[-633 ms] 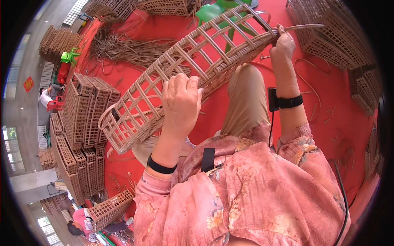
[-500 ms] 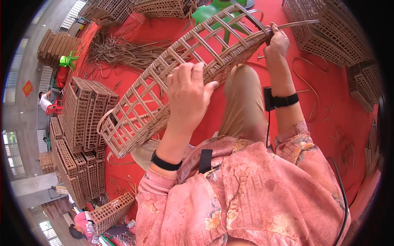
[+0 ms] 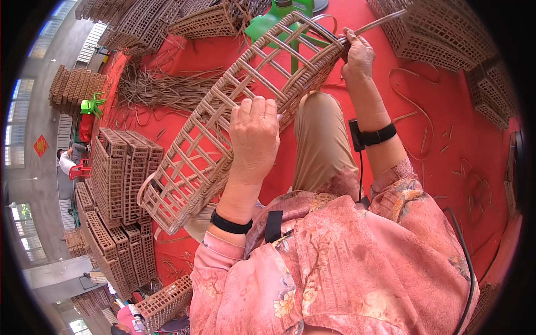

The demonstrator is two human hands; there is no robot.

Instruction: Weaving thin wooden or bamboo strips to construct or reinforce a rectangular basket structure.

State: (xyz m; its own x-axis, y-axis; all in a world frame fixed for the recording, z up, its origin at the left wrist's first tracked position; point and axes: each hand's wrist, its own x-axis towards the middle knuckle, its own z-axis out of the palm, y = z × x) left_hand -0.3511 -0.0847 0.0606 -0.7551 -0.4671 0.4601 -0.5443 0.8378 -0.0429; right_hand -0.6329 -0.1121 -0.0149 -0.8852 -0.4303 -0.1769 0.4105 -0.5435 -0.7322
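Observation:
A long brown woven wicker basket frame (image 3: 195, 137) with open lattice sides slants across my lap, its far end up to the right. At that end my right hand (image 3: 359, 56) is closed, thumb and fingers pinching a long wicker strand (image 3: 385, 20) that sticks out to the right. A dark piece shows by its palm; I cannot tell what it is. My left hand (image 3: 255, 134) is curled closed over the near middle edge of the frame. Its fingertips are hidden, and so is whatever they hold.
Stacks of finished-looking wicker frames stand at left (image 3: 117, 178) and at upper right (image 3: 435, 36). Loose strands (image 3: 173, 86) lie heaped on the red floor covering (image 3: 446, 184). A green plastic stool (image 3: 262, 27) stands beyond the basket. Other people sit at the far left and lower left.
My left hand has gone from loosely spread, thumb out, to curled closed. The right hand and the basket's far end sit slightly farther left in view, the strand still in the right hand.

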